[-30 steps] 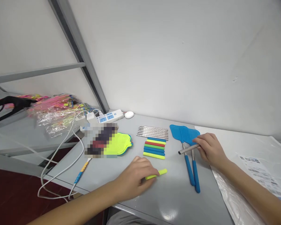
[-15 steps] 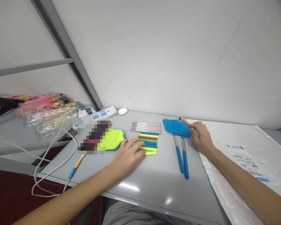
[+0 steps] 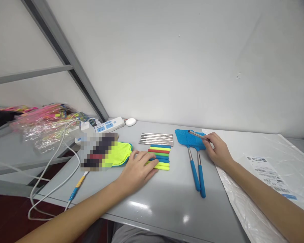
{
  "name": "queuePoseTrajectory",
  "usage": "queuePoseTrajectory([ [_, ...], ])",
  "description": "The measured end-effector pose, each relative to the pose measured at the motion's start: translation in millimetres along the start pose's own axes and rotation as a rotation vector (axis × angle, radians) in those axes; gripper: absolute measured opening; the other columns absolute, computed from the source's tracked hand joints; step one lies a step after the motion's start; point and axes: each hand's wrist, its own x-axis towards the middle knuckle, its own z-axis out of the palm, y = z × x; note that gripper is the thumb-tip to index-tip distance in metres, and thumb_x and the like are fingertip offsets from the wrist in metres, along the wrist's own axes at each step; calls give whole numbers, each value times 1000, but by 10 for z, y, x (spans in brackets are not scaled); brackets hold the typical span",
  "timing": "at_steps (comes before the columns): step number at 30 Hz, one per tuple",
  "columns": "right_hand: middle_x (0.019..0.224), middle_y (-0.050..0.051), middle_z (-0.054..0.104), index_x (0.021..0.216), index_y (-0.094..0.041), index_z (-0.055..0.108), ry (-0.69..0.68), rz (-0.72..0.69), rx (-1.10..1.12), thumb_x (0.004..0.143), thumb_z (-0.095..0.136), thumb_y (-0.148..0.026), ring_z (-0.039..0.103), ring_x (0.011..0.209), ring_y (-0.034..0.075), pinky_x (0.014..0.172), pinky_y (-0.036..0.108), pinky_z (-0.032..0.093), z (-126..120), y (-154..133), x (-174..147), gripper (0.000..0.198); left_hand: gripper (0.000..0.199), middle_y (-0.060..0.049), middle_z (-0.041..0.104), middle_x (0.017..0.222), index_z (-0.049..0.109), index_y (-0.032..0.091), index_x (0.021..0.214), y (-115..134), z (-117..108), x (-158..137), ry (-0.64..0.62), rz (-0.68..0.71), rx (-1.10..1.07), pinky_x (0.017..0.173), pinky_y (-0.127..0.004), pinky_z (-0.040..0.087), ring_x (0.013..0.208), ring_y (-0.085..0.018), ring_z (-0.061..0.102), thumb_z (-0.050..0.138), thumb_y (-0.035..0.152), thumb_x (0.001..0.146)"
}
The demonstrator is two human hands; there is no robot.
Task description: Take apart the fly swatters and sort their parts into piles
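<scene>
My right hand (image 3: pixel 218 150) pinches a metal tube (image 3: pixel 196 134) by one end, its hollow tip pointing left over two blue fly swatters (image 3: pixel 182 137). The swatters lie side by side with blue grips (image 3: pixel 195 175) toward me. My left hand (image 3: pixel 138 170) rests with fingers spread on the left ends of several coloured handle grips (image 3: pixel 162 158) in blue, yellow, red and green, stacked in a row. Its fingers cover part of the lower grips. Above them lies a row of several metal tubes (image 3: pixel 157 139). Yellow-green swatter heads (image 3: pixel 120 154) lie left of my left hand.
A power strip (image 3: pixel 110 125) with white cables and a white oval device (image 3: pixel 130 122) sit at the back left. A large white mailing bag (image 3: pixel 243 145) covers the table's right side. Plastic-wrapped colourful goods (image 3: pixel 48 118) lie far left. A blurred-out object (image 3: pixel 100 152) touches the swatter heads.
The metal tube in my right hand has swung slightly left and lower, over the swatter heads. My left hand stays on the grips. The view has shifted a little.
</scene>
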Motion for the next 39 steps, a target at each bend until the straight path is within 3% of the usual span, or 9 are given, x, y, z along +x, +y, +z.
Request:
queuePoseTrajectory([
  [13, 82, 4, 56, 98, -24, 56, -43, -30, -4, 95, 46, -29, 54, 74, 21, 63, 35, 46, 0, -53, 9, 12, 29, -9, 62, 119, 60, 23, 115, 122, -60, 182, -30, 15, -130, 97, -46, 28, 107, -25, 54, 59, 37, 90],
  [18, 79, 4, 56, 97, -24, 57, -43, -43, -11, 95, 44, -31, 54, 71, 21, 59, 35, 46, 0, -63, 4, 15, 45, -10, 59, 121, 58, 22, 117, 224, 36, 342, -63, 126, -206, 100, -48, 27, 115, -28, 51, 66, 50, 82],
  [23, 80, 4, 57, 98, -24, 57, -45, -39, -17, 95, 45, -31, 55, 71, 20, 58, 34, 47, 20, -46, -5, 14, 57, -12, 55, 128, 54, 23, 122, 172, 116, 431, -54, 174, -187, 106, -53, 21, 116, -29, 50, 66, 57, 79],
  [28, 85, 5, 60, 103, -24, 58, -74, -94, -58, 95, 48, -26, 57, 74, 20, 63, 33, 48, 42, -4, -8, 13, 59, -13, 55, 128, 53, 23, 125, 79, 156, 446, -42, 135, -198, 108, -57, 19, 112, -29, 53, 64, 59, 79],
  [33, 89, 5, 66, 104, -24, 63, -90, -251, -145, 93, 52, -23, 60, 75, 18, 68, 33, 47, 66, 2, -5, 16, 73, -17, 49, 129, 38, 22, 138, 58, 177, 406, 33, 76, -300, 107, -57, 21, 119, -31, 48, 63, 59, 81],
  [39, 83, 4, 67, 104, -24, 63, -115, -377, -218, 92, 55, -23, 60, 72, 16, 66, 30, 45, 37, -62, -24, 15, 55, -15, 47, 130, 36, 21, 136, 38, 107, 369, 18, -81, -449, 102, -47, 28, 119, -29, 42, 55, 45, 91],
])
